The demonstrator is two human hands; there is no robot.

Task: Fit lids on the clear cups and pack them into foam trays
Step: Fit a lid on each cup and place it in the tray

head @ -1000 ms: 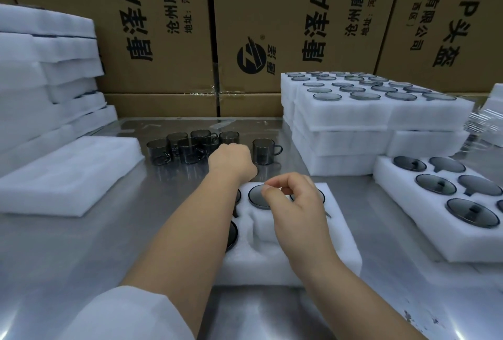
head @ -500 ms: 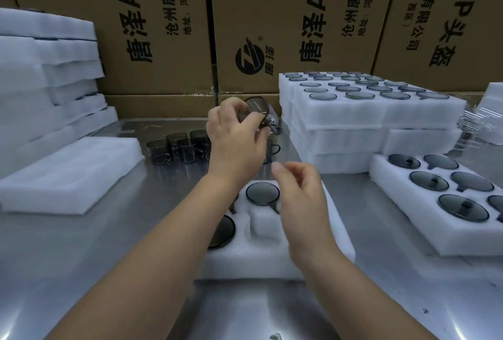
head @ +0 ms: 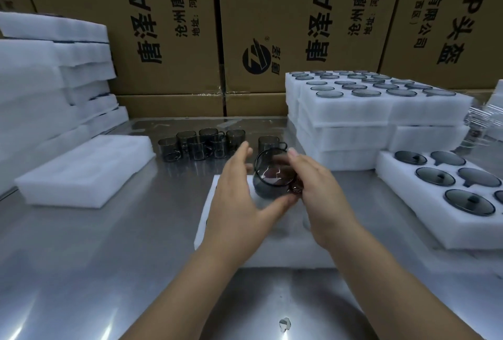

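A smoky clear glass cup [head: 272, 176] with a handle hangs tilted over the white foam tray [head: 285, 247] in front of me. My right hand [head: 318, 190] grips it from the right, on its handle side. My left hand [head: 239, 203] is spread beside it on the left, fingers straight, thumb touching the cup's lower edge. My hands hide most of the tray's pockets. Several loose cups [head: 198, 146] stand on the steel table behind, and one more cup [head: 268, 143] stands apart from them.
A foam tray with lidded glassware [head: 435, 233] lies at the right. Stacked filled trays [head: 381, 113] stand behind it. An empty foam tray [head: 81, 170] and a tall foam stack [head: 40, 81] are on the left. Cardboard boxes [head: 163, 26] wall off the back.
My left hand picked a cup from the loose group, lifted it, then brought it down over the tray. My right hand rose from the tray and took hold of it, and the left fingers opened.
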